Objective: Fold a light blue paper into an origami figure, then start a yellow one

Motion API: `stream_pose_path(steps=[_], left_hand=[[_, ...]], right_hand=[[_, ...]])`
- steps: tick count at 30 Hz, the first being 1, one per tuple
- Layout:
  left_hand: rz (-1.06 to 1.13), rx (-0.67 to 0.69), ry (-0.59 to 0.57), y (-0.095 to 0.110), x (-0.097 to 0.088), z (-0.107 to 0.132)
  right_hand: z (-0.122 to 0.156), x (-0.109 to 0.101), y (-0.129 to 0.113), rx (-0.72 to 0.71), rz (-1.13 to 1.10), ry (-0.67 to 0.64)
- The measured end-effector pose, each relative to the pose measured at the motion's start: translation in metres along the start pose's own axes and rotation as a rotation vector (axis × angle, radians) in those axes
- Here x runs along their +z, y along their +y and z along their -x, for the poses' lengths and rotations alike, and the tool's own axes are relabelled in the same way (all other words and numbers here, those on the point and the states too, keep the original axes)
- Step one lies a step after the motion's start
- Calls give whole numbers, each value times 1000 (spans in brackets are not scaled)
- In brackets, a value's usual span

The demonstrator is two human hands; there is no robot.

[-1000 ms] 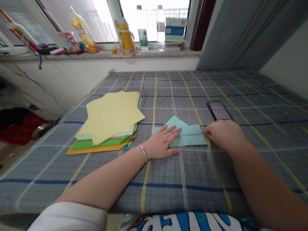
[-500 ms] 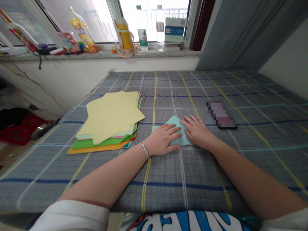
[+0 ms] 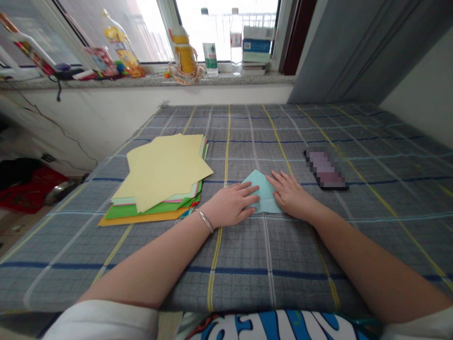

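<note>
A folded light blue paper (image 3: 262, 191) lies on the checked cloth in front of me, its point facing away. My left hand (image 3: 230, 205) lies flat with fingers stretched out, pressing the paper's left part. Flat on the paper's right part rests my right hand (image 3: 292, 194), fingers spread. A silver bangle sits on my left wrist. Most of the paper is hidden under the two hands.
A stack of coloured paper sheets (image 3: 163, 177), yellow on top, lies to the left. A phone (image 3: 326, 168) lies to the right of my hands. Bottles (image 3: 211, 45) and boxes stand on the windowsill behind. The cloth's left edge drops to the floor.
My right hand folded the paper's right end over towards the left and now presses it flat. My left hand slid slightly left on the paper.
</note>
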State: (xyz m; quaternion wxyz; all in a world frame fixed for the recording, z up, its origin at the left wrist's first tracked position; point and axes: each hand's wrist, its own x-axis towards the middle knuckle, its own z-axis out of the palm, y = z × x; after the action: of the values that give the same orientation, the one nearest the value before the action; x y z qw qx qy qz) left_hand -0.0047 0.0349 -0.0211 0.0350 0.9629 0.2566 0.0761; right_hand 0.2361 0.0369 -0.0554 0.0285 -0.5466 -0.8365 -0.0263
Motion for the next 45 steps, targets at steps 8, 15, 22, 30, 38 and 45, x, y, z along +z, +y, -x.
stream_pose_path(steps=[8,15,22,30,38,45], left_hand=[[-29,22,-38,-11,-14,8],[-30,6,-92,-17,-21,12],[-10,-85,-169,-17,-36,20],[-46,-171,-187,-16,-42,26],[-71,-194,-162,-18,-43,28],[-88,-200,-167,-21,-46,32]], right_hand=[[0,-1,0,-2,-9,-10],[1,-2,0,-3,-13,1],[0,-1,1,4,-19,-8],[1,-1,3,-12,-15,1],[0,0,5,-20,-29,-8],[1,0,7,-27,-37,-3]])
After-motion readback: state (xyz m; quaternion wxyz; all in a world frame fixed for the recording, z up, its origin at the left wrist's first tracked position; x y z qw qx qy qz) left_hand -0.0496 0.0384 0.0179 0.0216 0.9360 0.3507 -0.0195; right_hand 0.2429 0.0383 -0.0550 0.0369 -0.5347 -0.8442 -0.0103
